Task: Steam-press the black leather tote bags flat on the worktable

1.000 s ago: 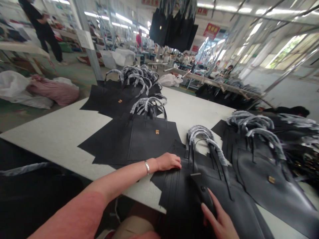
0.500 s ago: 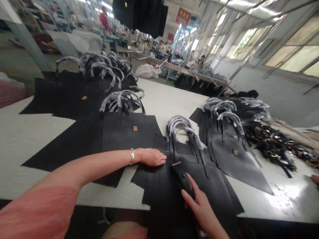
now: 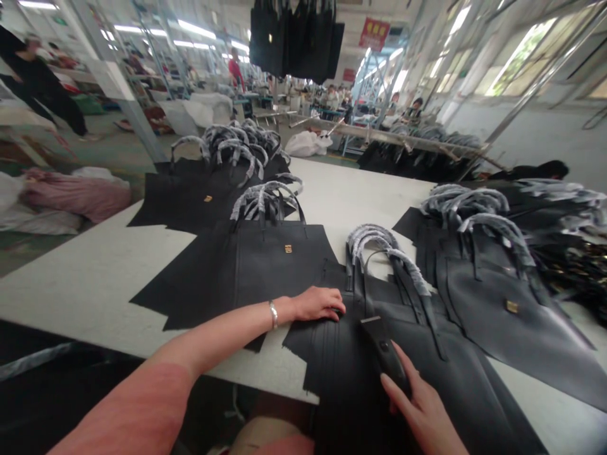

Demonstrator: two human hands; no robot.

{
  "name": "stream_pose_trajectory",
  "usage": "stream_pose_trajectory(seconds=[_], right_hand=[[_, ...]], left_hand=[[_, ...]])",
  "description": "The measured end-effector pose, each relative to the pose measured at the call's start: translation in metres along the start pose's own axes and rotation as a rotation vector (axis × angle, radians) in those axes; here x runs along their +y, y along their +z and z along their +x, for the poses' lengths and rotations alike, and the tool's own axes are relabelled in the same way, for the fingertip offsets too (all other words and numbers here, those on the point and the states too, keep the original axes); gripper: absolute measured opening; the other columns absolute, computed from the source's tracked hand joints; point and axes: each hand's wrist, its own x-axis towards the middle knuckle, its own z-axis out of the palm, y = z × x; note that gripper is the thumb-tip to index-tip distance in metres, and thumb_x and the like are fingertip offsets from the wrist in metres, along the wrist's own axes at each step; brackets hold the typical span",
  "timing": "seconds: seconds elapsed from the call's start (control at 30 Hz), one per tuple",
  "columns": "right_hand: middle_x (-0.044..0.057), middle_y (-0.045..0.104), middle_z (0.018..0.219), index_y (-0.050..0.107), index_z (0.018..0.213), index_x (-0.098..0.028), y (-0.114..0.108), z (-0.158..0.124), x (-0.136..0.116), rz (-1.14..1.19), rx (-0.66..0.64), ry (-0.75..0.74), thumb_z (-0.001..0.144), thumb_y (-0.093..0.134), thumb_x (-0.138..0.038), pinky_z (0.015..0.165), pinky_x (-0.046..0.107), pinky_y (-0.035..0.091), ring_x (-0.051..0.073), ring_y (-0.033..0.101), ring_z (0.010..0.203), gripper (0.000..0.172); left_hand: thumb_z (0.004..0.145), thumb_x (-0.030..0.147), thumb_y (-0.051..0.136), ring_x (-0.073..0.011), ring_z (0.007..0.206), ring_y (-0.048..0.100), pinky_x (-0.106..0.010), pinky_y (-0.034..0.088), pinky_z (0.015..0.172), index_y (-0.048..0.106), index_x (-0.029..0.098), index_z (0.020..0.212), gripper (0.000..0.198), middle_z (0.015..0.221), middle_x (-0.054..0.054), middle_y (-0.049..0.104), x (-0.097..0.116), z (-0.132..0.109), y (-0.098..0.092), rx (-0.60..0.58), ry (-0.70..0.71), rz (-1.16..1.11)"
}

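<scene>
My right hand (image 3: 423,398) is wrapped round a black hair clipper (image 3: 389,355), its metal blade end pointing up and left over the stack of black leather bag panels (image 3: 344,373). My left hand (image 3: 315,304), with a silver bracelet at the wrist, is at the upper left part of the same stack. Its fingers are curled down on a black leather edge; the fingertips are partly hidden. Just beyond the clipper, plastic-wrapped handles (image 3: 374,235) arch up from the panels. The clipper's lower body is hidden in my palm.
To the left lie black bag panels with a gold clasp (image 3: 288,249), and more handled panels (image 3: 190,196) behind. Another stack (image 3: 502,284) lies at the right on the white table (image 3: 90,265). Black bags (image 3: 296,41) hang overhead. A person in black (image 3: 40,79) stands far left.
The view has swung left, so things sit further right in the picture. My left fingers look more curled at the panel edge. The clipper stays in my right hand over the stack.
</scene>
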Motion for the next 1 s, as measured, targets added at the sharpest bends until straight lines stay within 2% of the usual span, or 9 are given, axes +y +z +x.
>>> stream_pose_trajectory(seconds=[0.1, 0.2, 0.33, 0.47, 0.53, 0.63, 0.7, 0.87, 1.0], right_hand=[[-0.002, 0.064, 0.062, 0.030, 0.145, -0.016, 0.000, -0.002, -0.003, 0.012, 0.017, -0.006, 0.088, 0.046, -0.050, 0.064, 0.035, 0.050, 0.024, 0.064, 0.060, 0.069], [-0.001, 0.067, 0.068, 0.037, 0.142, -0.021, -0.001, -0.006, -0.009, 0.004, 0.062, -0.041, 0.087, 0.050, -0.045, 0.066, 0.035, 0.051, 0.024, 0.066, 0.064, 0.062], [0.002, 0.070, 0.078, 0.044, 0.139, -0.024, -0.002, -0.006, -0.014, -0.022, 0.129, -0.068, 0.084, 0.056, -0.039, 0.071, 0.035, 0.052, 0.023, 0.067, 0.070, 0.058], [0.003, 0.071, 0.083, 0.044, 0.139, -0.024, 0.001, -0.008, -0.013, 0.001, 0.145, -0.071, 0.083, 0.056, -0.040, 0.072, 0.036, 0.052, 0.024, 0.067, 0.071, 0.060], [0.003, 0.071, 0.080, 0.041, 0.141, -0.023, 0.002, -0.008, -0.010, 0.009, 0.125, -0.054, 0.084, 0.054, -0.043, 0.071, 0.036, 0.052, 0.024, 0.067, 0.070, 0.061], [0.000, 0.068, 0.070, 0.037, 0.143, -0.022, 0.003, -0.006, -0.004, 0.026, 0.079, -0.026, 0.085, 0.051, -0.047, 0.069, 0.037, 0.052, 0.025, 0.067, 0.066, 0.064], [-0.001, 0.066, 0.067, 0.034, 0.144, -0.020, 0.003, -0.004, 0.000, 0.030, 0.045, -0.016, 0.086, 0.049, -0.049, 0.066, 0.037, 0.051, 0.025, 0.066, 0.063, 0.067], [0.000, 0.066, 0.067, 0.030, 0.145, -0.017, 0.005, -0.002, 0.005, 0.010, 0.027, -0.016, 0.087, 0.047, -0.051, 0.068, 0.037, 0.049, 0.026, 0.065, 0.065, 0.069], [0.000, 0.067, 0.067, 0.030, 0.145, -0.016, 0.005, -0.002, 0.002, 0.029, 0.025, -0.011, 0.087, 0.047, -0.051, 0.067, 0.036, 0.049, 0.025, 0.065, 0.064, 0.069]], left_hand=[[0.084, 0.034, 0.063, -0.0110, 0.087, 0.056, -0.017, 0.038, 0.074, 0.067, 0.026, 0.087, 0.010, 0.097, 0.002, 0.058, 0.002, 0.005, -0.001, -0.044, 0.019, -0.023], [0.086, 0.033, 0.059, -0.0108, 0.079, 0.055, -0.018, 0.038, 0.071, 0.065, 0.022, 0.078, 0.015, 0.086, 0.002, 0.056, 0.000, 0.013, 0.001, -0.033, 0.026, -0.062], [0.088, 0.035, 0.054, -0.0116, 0.072, 0.052, -0.020, 0.039, 0.067, 0.061, 0.018, 0.077, 0.021, 0.081, 0.001, 0.052, -0.010, 0.022, 0.008, 0.073, -0.039, -0.114], [0.096, 0.032, 0.033, -0.0085, 0.061, 0.051, -0.020, 0.040, 0.057, 0.060, 0.014, 0.086, 0.034, 0.088, -0.002, 0.053, -0.013, 0.019, 0.011, 0.180, -0.145, -0.162], [0.096, 0.033, 0.037, -0.0085, 0.065, 0.054, -0.020, 0.043, 0.061, 0.063, 0.015, 0.091, 0.032, 0.090, -0.003, 0.056, -0.011, 0.015, 0.008, 0.151, -0.133, -0.177], [0.087, 0.031, 0.058, -0.0111, 0.082, 0.059, -0.020, 0.044, 0.074, 0.068, 0.018, 0.092, 0.017, 0.093, -0.002, 0.060, -0.010, 0.010, 0.002, 0.050, -0.063, -0.178], [0.082, 0.030, 0.066, -0.0111, 0.085, 0.058, -0.019, 0.042, 0.076, 0.069, 0.019, 0.093, 0.016, 0.095, -0.002, 0.061, -0.009, 0.010, -0.001, -0.016, -0.023, -0.165], [0.081, 0.032, 0.067, -0.0093, 0.083, 0.056, -0.017, 0.038, 0.073, 0.069, 0.025, 0.089, 0.011, 0.095, 0.002, 0.057, -0.009, 0.016, -0.006, -0.121, 0.037, -0.088], [0.083, 0.030, 0.064, -0.0106, 0.085, 0.055, -0.018, 0.037, 0.071, 0.067, 0.025, 0.079, 0.008, 0.088, 0.004, 0.057, -0.007, 0.020, -0.004, -0.138, 0.035, -0.039]])
